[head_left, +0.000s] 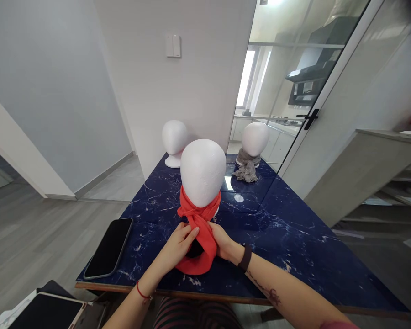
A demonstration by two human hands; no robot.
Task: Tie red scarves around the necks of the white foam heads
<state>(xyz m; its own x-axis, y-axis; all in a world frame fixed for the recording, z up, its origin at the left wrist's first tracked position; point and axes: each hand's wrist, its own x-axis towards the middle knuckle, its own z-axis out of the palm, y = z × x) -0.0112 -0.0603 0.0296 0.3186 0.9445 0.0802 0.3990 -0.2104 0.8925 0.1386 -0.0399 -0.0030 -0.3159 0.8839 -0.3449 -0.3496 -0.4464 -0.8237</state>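
- Red fabric scarf [200,228]: wound around the neck of the nearest white foam mannequin head [202,171] and knotted at the front. Its loose end hangs down onto the dark blue marbled tabletop [294,237], close to the near edge.
- Left hand [178,244]: fingers closed in a pinch on the hanging cloth just below the knot. A thin red cord bracelet [142,293] circles the wrist.
- Right hand [223,243]: pressed against the scarf from the opposite side, with its fingertips at the knot. The cloth covers part of the fingers, so whether they grasp it cannot be told. A black wristband [245,257] sits at the wrist.
- Black smartphone [108,247]: lies flat, screen dark, on the tabletop to the left of the hands and apart from the scarf.
- Second white foam head [174,139]: stands bare at the far left end of the tabletop.
- Third white foam head [255,138]: stands at the far right end, with a grey scarf [246,168] tied around its neck and trailing onto the surface.
- Dark tablet [44,313]: lies below the table's near-left corner.
- Glass sliding door [294,91]: stands behind the table on the right.
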